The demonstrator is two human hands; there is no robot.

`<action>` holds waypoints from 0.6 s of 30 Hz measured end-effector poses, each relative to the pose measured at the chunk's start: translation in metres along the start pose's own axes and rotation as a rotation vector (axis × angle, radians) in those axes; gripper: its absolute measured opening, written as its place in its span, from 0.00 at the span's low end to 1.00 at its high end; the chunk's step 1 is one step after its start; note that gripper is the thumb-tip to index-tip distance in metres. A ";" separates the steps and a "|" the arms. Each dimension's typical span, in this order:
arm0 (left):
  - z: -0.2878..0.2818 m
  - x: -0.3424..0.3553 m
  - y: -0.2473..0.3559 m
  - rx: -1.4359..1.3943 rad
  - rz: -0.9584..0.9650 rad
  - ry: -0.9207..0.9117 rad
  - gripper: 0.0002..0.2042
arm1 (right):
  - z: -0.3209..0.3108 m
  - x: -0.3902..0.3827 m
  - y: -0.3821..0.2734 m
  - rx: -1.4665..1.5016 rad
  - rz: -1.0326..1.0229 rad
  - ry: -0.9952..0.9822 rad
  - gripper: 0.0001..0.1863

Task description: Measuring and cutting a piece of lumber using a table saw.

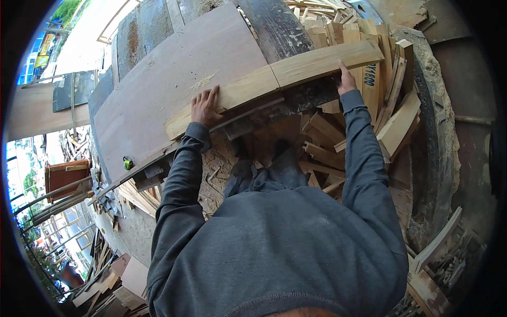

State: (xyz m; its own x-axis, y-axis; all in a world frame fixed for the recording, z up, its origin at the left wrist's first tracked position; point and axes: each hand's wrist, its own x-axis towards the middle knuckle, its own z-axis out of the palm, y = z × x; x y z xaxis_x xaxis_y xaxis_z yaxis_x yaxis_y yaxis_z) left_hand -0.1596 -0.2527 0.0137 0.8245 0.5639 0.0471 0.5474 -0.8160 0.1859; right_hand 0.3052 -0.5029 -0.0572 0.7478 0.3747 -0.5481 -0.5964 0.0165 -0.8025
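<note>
A long pale wooden board (248, 84) lies slantwise across the near edge of a plywood-topped bench (158, 79). A thin dark line crosses it near the middle; whether this is a mark or a joint I cannot tell. My left hand (206, 108) lies over the board's left part, fingers across the top and thumb at the near edge. At the board's right part, beyond the plywood, my right hand (346, 81) grips the near edge with its thumb up; the fingers beneath are hidden. A little sawdust is scattered on the plywood beside the board.
A small green-and-black tape measure (128, 162) sits at the bench's near left corner. Stacked wooden boards (391, 100) stand to the right, with loose offcuts (322, 132) below. More scrap wood (124, 285) is piled at the lower left. Shavings cover the floor near my feet.
</note>
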 end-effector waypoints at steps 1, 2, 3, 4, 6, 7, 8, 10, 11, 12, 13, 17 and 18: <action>0.000 0.001 0.002 0.010 -0.011 -0.007 0.50 | -0.003 0.003 0.005 0.005 -0.001 0.007 0.37; 0.000 0.002 0.004 0.010 -0.003 -0.010 0.50 | -0.006 0.006 0.009 -0.009 -0.032 0.016 0.38; 0.001 0.001 0.004 0.012 -0.012 0.001 0.50 | -0.003 0.005 0.012 -0.023 -0.062 0.016 0.40; 0.001 0.000 0.005 0.014 -0.021 0.012 0.50 | -0.001 0.003 0.016 -0.018 -0.061 0.015 0.40; 0.002 -0.001 0.006 0.018 -0.022 0.015 0.49 | 0.005 -0.001 0.024 -0.141 -0.263 0.114 0.45; 0.002 0.000 0.006 0.017 -0.025 0.017 0.49 | 0.008 -0.004 0.025 -0.136 -0.264 0.115 0.45; 0.002 0.000 0.006 0.019 -0.021 0.017 0.49 | 0.010 -0.006 0.026 -0.175 -0.278 0.165 0.45; 0.003 -0.002 0.007 0.013 -0.028 0.025 0.49 | 0.011 -0.011 0.026 -0.215 -0.291 0.214 0.45; 0.004 -0.002 0.007 0.013 -0.028 0.024 0.49 | 0.011 -0.013 0.023 -0.211 -0.279 0.210 0.46; 0.004 -0.002 0.006 0.020 -0.032 0.016 0.49 | 0.014 -0.017 0.021 -0.208 -0.266 0.201 0.46; 0.004 -0.003 0.005 0.027 -0.038 0.008 0.49 | 0.017 -0.021 0.019 -0.212 -0.263 0.197 0.46; 0.004 -0.004 0.004 0.012 -0.049 0.026 0.49 | 0.019 -0.025 0.016 -0.240 -0.273 0.221 0.46; 0.005 0.000 0.004 0.004 -0.039 0.017 0.50 | 0.014 -0.021 0.016 -0.237 -0.283 0.220 0.47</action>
State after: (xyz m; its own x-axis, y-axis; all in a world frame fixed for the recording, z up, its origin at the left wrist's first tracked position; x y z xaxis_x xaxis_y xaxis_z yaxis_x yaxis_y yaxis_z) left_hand -0.1567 -0.2565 0.0099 0.7999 0.5974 0.0569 0.5797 -0.7937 0.1845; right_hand 0.2759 -0.4977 -0.0554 0.9319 0.1789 -0.3155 -0.2948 -0.1329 -0.9463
